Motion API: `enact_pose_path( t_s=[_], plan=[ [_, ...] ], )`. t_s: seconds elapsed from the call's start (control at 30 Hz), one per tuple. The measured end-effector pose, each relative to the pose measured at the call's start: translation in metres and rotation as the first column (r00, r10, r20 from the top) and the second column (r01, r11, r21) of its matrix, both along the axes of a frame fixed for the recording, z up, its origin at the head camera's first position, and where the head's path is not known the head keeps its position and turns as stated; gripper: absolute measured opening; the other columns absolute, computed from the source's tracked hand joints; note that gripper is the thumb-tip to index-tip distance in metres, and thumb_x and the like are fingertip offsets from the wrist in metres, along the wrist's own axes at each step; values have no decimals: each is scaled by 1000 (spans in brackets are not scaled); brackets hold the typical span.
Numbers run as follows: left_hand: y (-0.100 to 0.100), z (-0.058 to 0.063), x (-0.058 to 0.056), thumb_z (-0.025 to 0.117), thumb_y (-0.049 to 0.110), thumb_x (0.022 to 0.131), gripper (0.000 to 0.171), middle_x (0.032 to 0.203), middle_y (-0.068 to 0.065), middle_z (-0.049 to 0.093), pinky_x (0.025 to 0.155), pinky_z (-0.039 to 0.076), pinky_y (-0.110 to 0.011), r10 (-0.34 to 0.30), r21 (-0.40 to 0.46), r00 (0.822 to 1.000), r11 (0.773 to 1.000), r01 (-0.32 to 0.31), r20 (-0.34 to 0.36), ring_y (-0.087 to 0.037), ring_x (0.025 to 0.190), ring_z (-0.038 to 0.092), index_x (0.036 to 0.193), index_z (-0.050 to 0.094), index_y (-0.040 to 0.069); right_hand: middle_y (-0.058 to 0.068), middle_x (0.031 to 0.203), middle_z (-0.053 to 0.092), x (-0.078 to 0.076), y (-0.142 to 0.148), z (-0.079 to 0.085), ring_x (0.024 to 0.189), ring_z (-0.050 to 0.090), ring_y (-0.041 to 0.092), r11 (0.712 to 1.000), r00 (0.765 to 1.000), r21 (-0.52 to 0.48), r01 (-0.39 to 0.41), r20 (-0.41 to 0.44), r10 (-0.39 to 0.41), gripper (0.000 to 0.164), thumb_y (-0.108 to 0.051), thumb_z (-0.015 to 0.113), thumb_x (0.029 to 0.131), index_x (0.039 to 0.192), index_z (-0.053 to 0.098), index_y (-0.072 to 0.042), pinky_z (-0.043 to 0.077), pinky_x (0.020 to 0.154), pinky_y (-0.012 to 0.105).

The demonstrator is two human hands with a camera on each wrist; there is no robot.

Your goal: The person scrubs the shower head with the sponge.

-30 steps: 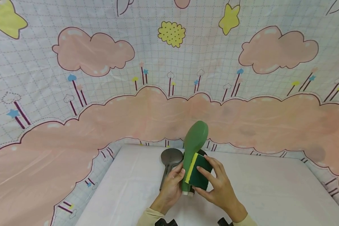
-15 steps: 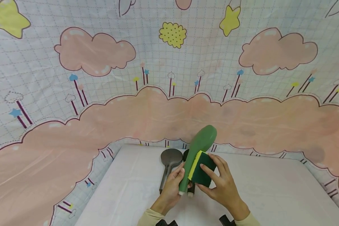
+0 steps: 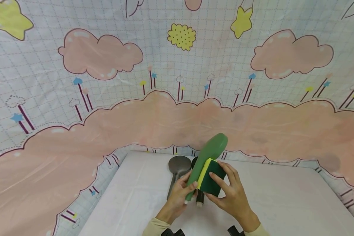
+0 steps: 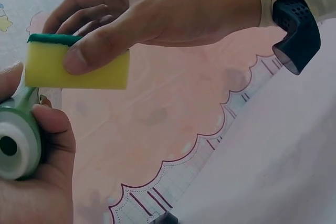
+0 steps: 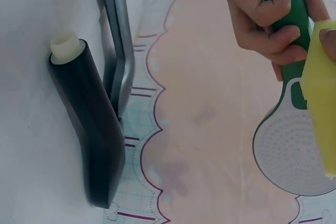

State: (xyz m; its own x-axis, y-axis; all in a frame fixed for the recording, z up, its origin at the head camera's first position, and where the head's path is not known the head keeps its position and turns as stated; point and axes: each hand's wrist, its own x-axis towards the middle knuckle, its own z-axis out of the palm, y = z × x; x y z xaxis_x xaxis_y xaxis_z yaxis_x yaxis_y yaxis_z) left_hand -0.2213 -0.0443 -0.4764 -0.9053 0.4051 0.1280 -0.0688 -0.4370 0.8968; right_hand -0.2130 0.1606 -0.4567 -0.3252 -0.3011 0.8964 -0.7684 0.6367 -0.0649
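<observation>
A green shower head (image 3: 213,147) tilts up and to the right over the table. My left hand (image 3: 177,198) grips it by the handle, whose open end (image 4: 9,146) faces the left wrist camera. In the right wrist view its pale perforated face (image 5: 286,137) shows, partly hidden by a sponge. That sponge, yellow with a dark green scouring side (image 3: 213,178), is pinched between the thumb and fingers of my right hand (image 3: 234,193). Its yellow side faces the shower head along the handle and neck; whether they touch, I cannot tell.
Behind my hands a grey shower head (image 3: 179,165) lies on the white table (image 3: 129,196). Beside it is a black shower head (image 5: 94,129) with a pale threaded end, mostly hidden in the head view. A cartoon-patterned cloth (image 3: 153,121) hangs behind the table.
The green shower head has tilted further right and come down a little. My left thumb has shifted across its handle. My right hand has moved slightly right with the sponge.
</observation>
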Motion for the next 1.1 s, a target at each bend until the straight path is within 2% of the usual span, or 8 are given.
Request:
enact_pose_path(
  t_s=[0.2,0.43,0.53,0.63,0.7,0.8,1.0,1.1],
  plan=[
    [-1,1,-2,61,7,96,63,114,0,57,69,46,-18,25,-14,999,1000,-24,42,-6,83,52,152,33,5,27,135,53,-1,4,2,125,46,37,1000,1000,1,10,-19,-10,55,-58,61,89,119,68,-12,25,118,19],
    [-3,-1,-7,61,5,93,61,108,-1,63,66,46,-18,73,-75,996,995,-70,42,-6,87,55,149,38,2,27,137,51,-3,10,6,126,45,37,999,999,-39,28,-27,-29,58,-58,61,89,120,68,-10,26,117,18],
    [-3,-3,-6,62,4,91,49,103,-1,66,63,47,-18,71,-74,996,995,-67,61,-6,83,57,138,46,1,27,138,51,0,11,5,127,44,36,999,999,-44,31,-18,-32,58,-59,62,88,120,68,-11,26,116,17],
    [-3,-4,-5,63,4,91,36,99,0,69,62,48,-19,60,-68,995,996,-55,77,-5,79,58,124,50,6,28,138,50,2,13,5,129,44,35,998,999,-54,36,-18,-37,59,-59,62,88,120,68,-11,27,117,18],
    [-4,-5,-4,64,5,91,33,99,1,70,62,48,-19,55,-66,995,997,-50,81,-5,79,59,121,51,9,29,137,50,2,13,5,129,44,34,997,999,-66,36,-21,-38,59,-59,62,88,120,68,-10,27,117,19],
    [-5,-5,-3,65,7,91,36,101,2,71,64,49,-20,58,-78,995,996,-52,81,-5,81,60,124,51,9,30,137,49,2,14,5,129,44,34,996,999,-82,28,-33,-31,59,-57,63,88,120,67,-8,28,117,21],
    [-7,-4,-3,65,9,93,54,104,0,65,67,51,-19,34,-107,998,994,-28,57,-5,87,63,141,45,-4,32,135,49,1,13,4,128,44,34,996,999,-85,7,-51,-12,59,-57,64,88,118,67,-6,28,117,22],
    [-8,-4,-3,66,11,93,59,104,-1,66,69,51,-19,21,-103,998,995,-15,56,-5,89,64,144,42,-6,32,134,49,2,12,5,128,44,34,997,999,-80,6,-53,-10,59,-57,64,88,118,67,-6,28,118,22]
  ],
)
